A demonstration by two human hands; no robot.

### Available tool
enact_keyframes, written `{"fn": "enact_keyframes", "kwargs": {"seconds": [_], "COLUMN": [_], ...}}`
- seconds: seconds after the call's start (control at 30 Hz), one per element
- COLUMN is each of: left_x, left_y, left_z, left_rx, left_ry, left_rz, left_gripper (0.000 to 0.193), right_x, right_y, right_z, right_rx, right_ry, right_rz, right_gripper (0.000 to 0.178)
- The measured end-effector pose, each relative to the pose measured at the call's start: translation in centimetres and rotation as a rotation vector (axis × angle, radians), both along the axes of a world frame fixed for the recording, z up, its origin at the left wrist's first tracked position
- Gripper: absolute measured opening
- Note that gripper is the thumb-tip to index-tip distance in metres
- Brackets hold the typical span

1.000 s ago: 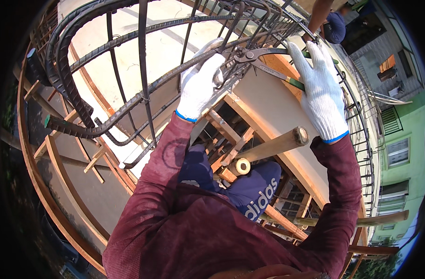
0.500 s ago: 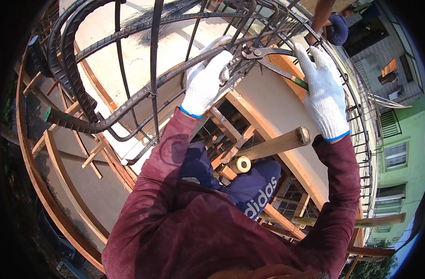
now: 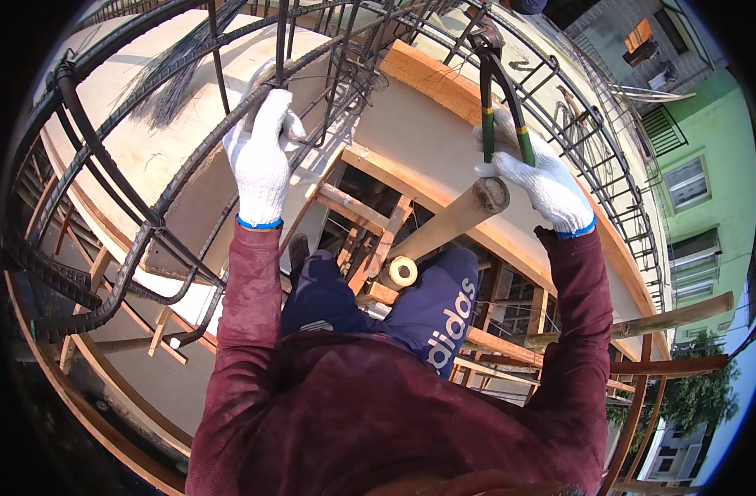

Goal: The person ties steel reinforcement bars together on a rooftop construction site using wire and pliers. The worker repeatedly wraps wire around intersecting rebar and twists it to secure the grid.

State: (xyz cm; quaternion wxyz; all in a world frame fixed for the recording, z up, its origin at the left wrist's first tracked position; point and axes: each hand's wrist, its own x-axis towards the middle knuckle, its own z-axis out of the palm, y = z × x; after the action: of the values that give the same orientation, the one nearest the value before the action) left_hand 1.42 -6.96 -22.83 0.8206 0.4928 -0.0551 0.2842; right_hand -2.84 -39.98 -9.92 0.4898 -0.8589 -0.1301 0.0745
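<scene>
My left hand (image 3: 261,157), in a white knitted glove with a blue cuff, is closed round a ribbed steel reinforcing bar (image 3: 192,169). Its far fingers are partly hidden behind the bar. To the right, my right hand (image 3: 551,186), gloved the same way, holds a pair of end-cutting pincers (image 3: 484,41) by their green handles. The pincers' jaws point away from me, apart from the tie near my left hand. Between the hands, thin tie wire (image 3: 363,81) loops loosely where several bars cross.
A bundle of dark tie wire (image 3: 175,83) lies on the pale panel at the far left. In front of me, a bamboo pole (image 3: 452,219) juts up among timber framing (image 3: 366,211) with open gaps below. A long rebar cage (image 3: 593,124) runs along the right.
The pincers have left the bar crossing and swung to the right, jaws now pointing away from me. My left hand has moved left along the bars. The whole view has shifted.
</scene>
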Motion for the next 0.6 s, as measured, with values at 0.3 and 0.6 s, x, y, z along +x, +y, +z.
{"fn": "enact_keyframes", "kwargs": {"seconds": [0.3,0.6], "left_x": [0.6,0.9], "left_y": [0.0,0.0], "left_z": [-0.9,-1.4], "left_rx": [-0.023,0.212], "left_ry": [0.01,-0.005], "left_rz": [0.005,0.147], "left_gripper": [0.021,0.024], "right_x": [0.8,-2.8], "right_y": [-3.7,-16.5], "right_z": [1.2,1.1], "right_rx": [0.574,-1.34], "right_ry": [0.005,-0.689], "right_rz": [-0.142,-0.423], "right_gripper": [0.072,0.056]}}
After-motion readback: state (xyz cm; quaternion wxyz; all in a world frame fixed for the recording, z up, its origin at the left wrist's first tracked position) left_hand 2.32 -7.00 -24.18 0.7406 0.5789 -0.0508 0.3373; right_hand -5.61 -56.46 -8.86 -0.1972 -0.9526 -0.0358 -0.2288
